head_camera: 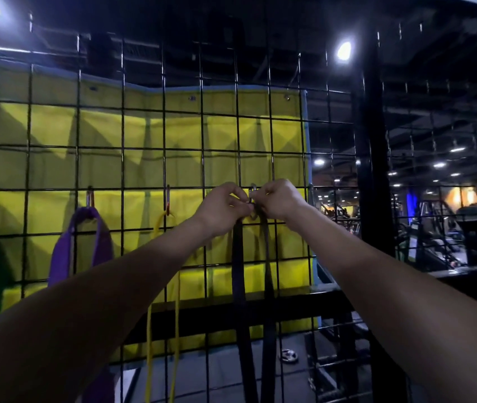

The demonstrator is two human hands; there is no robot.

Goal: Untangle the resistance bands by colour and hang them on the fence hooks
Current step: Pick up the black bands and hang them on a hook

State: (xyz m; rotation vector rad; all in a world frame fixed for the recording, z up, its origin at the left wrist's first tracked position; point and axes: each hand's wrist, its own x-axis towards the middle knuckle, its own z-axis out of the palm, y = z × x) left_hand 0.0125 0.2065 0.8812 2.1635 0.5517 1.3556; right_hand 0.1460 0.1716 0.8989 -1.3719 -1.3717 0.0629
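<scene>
Glossy black metal wire fence [122, 146]; behind it, matt yellow cloth tarp [144, 132] (creased, metal eyelets at twelve o'clock); matt rubbery black band [238, 286].

1. A black wire-grid fence [201, 146] carries everything, with a yellow padded mat [144, 132] just behind it.
2. Metal carabiner hooks clip onto one horizontal wire of the fence: one [90, 196] holds a wide purple resistance band [60, 251].
3. To the right of the purple band, a second hook [168, 200] holds a thin yellow resistance band [148, 330].
4. Further right, a grey hook [252, 189] carries a black resistance band [238, 286], which hangs down the fence.
</scene>
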